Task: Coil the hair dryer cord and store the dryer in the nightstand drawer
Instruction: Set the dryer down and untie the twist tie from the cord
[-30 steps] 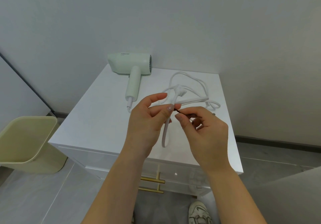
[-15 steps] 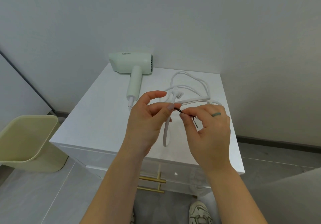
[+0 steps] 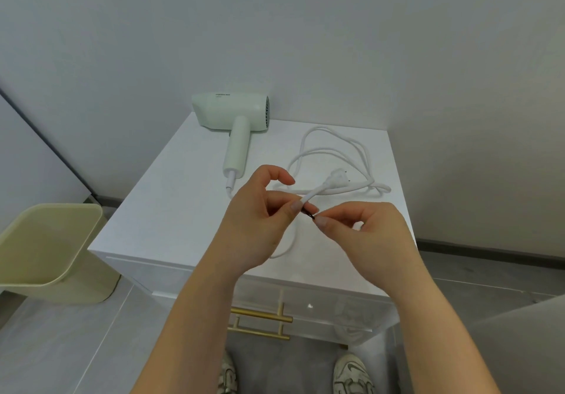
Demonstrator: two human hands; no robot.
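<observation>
While the pale green plastic hair dryer (image 3: pixel 235 118) lies on the white nightstand (image 3: pixel 171 210), its soft white cord (image 3: pixel 336 149) sprawls beside it. The left hand (image 3: pixel 260 219) pinches the cord near the plug (image 3: pixel 334 179); the right hand (image 3: pixel 367 234) pinches a little black tie (image 3: pixel 308 213). The cord looks light and floppy, best grabbed by its loops.

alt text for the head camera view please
A left hand pinches a white cord behind its plug while the right hand pinches a small dark tie there, above a white nightstand. A pale green hair dryer lies at the back, its cord in loose loops.
</observation>
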